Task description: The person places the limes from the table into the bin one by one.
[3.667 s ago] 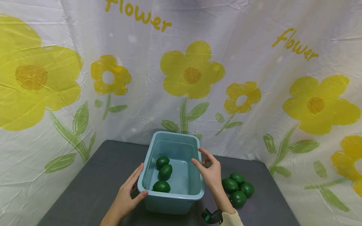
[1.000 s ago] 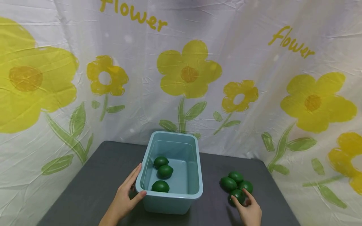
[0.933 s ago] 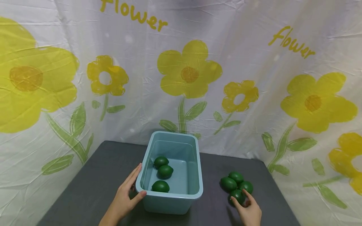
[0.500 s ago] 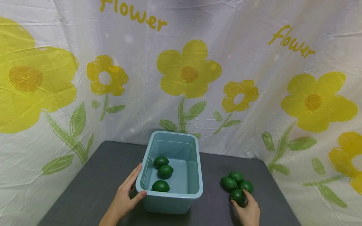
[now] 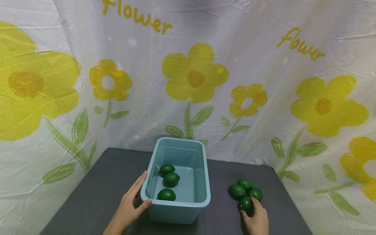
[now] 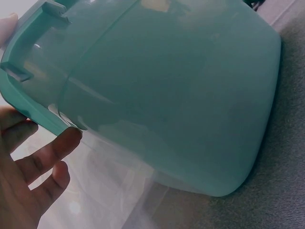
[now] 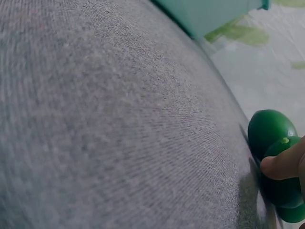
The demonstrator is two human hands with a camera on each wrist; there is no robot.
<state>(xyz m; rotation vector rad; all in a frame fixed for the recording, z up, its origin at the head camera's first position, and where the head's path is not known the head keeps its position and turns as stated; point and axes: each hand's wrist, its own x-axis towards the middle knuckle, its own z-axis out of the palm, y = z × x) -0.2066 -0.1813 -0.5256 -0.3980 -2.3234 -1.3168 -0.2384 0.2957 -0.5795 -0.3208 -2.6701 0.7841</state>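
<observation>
Dark tabletop (image 5: 218,186), left hand (image 5: 128,206) splayed against tub (image 5: 179,203), right hand (image 5: 258,218) (earlier there) pinching lime (image 5: 245,203)

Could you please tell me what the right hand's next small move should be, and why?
Probably a gentle lift of the nearest green fruit: the right hand pinches it, and the blue bin holds three similar ones with room to spare.

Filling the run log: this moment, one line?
left hand: touches bin | right hand: grips lime | bin: three limes | table: three more limes
</observation>
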